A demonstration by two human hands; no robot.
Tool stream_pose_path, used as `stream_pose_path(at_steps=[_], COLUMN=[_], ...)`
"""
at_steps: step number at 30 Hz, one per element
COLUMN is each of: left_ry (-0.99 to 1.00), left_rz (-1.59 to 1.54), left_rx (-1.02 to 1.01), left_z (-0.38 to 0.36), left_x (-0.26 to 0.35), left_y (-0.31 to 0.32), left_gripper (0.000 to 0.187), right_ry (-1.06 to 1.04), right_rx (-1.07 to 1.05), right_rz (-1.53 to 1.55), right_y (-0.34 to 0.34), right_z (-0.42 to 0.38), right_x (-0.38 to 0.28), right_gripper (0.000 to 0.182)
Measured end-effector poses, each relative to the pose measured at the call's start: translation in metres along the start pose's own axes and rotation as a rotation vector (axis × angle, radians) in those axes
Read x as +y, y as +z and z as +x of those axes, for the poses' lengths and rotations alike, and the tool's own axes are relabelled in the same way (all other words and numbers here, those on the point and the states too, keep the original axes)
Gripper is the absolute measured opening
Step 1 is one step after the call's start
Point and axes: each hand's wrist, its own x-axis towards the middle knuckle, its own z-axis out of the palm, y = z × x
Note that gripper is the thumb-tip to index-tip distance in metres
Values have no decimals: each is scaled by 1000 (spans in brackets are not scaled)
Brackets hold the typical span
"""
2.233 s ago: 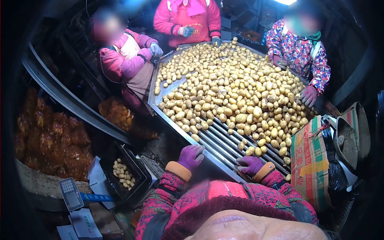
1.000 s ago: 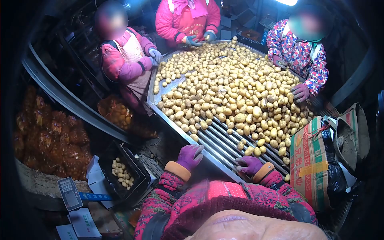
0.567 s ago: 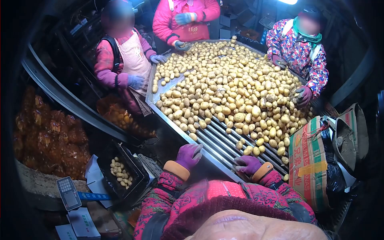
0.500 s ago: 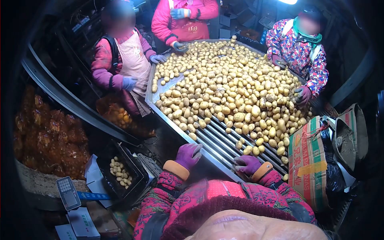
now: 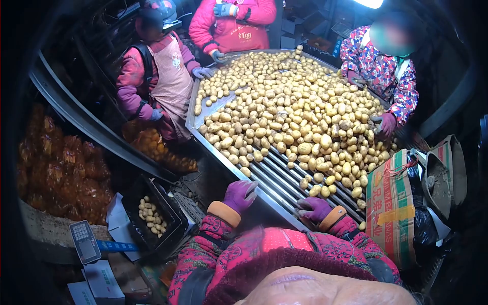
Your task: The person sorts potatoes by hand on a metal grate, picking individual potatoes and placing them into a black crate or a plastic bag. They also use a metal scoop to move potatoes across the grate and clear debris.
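Observation:
Both my hands wear purple gloves with grey fingers. My left hand (image 5: 240, 196) rests at the metal rim of the sorting table (image 5: 216, 156), fingers loosely bent and holding nothing visible. To its right, my right hand (image 5: 314, 209) lies at the near edge of the steel rollers (image 5: 277, 179), its fingers stretched to the left and slightly apart. No potato is in either hand. A broad heap of potatoes (image 5: 300, 114) covers most of the table beyond them. The closest loose potatoes (image 5: 315, 190) lie on the rollers just past my right hand.
Three people in work clothes stand around the table, with gloved hands (image 5: 203, 72) at its edges. A black crate (image 5: 175, 223) with potatoes is at lower left, near a scale display (image 5: 85, 241) and full net bags (image 5: 66, 173). A cardboard box (image 5: 389, 213) stands at right.
My hands and the potatoes stay in place. The person at left has lowered one hand and turned slightly; the person at right has shifted their head.

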Motion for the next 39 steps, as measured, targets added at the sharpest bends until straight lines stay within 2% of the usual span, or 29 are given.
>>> stream_pose_path(at_steps=[21, 39], left_ry=[-41, -65], left_rz=[-13, -38], left_rx=[-39, -79], left_z=[0, -2], left_x=[2, 1], left_y=[-4, -7], left_gripper=[34, 39], right_ry=[-31, 29], right_rx=[10, -25], right_rz=[39, 69], right_y=[5, 2], right_z=[2, 2], right_x=[5, 0], right_gripper=[44, 47])
